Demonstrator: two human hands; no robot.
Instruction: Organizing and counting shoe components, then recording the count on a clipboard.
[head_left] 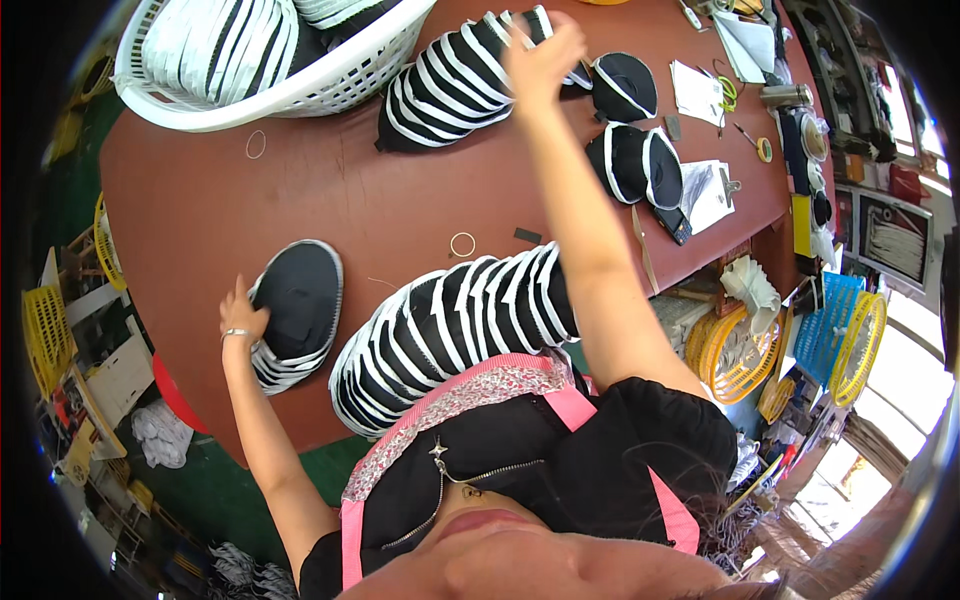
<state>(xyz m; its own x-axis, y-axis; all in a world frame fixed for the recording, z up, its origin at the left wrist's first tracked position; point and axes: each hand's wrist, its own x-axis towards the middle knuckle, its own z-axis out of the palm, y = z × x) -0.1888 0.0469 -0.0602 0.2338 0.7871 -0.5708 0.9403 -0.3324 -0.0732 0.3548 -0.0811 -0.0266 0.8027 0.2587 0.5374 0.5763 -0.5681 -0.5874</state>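
Observation:
My left hand (241,312) rests against the near-left side of a short stack of black, white-edged pieces that look like shoe uppers (298,300). Its thumb touches the top piece and its fingers are stretched out. My right arm reaches across the table, and my right hand (545,55) is at the right end of a long far row of the same pieces (450,85). Its fingers look apart over the row; the fingertips are slightly blurred. Another long row of these pieces (455,330) lies near my apron, partly behind my right arm.
A white plastic basket (270,105) of the same pieces stands far left on the reddish-brown table (190,220). Loose pieces (625,88), a clipboard (712,195), a dark calculator-like device (672,224), green-handled scissors (728,93) and a metal flask (787,95) lie at right.

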